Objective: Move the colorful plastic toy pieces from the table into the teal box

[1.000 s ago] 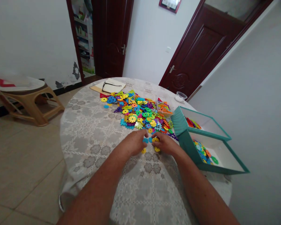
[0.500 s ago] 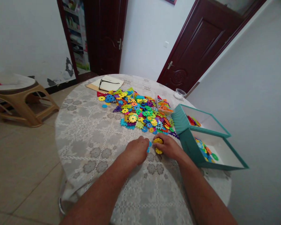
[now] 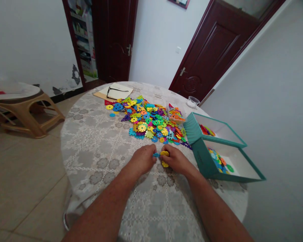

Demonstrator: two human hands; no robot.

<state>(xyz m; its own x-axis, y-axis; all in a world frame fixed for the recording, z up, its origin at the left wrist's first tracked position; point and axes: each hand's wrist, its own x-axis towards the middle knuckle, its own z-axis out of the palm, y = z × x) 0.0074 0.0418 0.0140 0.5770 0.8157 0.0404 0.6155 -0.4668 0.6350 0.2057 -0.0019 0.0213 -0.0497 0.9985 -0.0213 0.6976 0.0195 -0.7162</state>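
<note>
Between the fingertips of my left hand (image 3: 144,158) is a blue notched disc (image 3: 156,155), seen nearly edge-on and partly covered by the fingers. My right hand (image 3: 176,158) pinches a yellow notched disc (image 3: 165,164), with fingers across its middle. Both hands face each other just above the cloth, the two discs close together; whether they touch I cannot tell. Beyond the hands lies a heap of colourful plastic pieces (image 3: 149,125), with round, square and triangular shapes.
A green box (image 3: 204,163) with more pieces inside stands at the right, its other half (image 3: 218,119) behind it. A clear tub (image 3: 176,117) holds orange pieces. Glasses (image 3: 117,89) rest on paper at the far left. The round table (image 3: 91,144) has a patterned cloth.
The hands have drawn closer together, the right one shifting left. The blue disc has turned from facing sideways to nearly flat, and the yellow disc has tilted.
</note>
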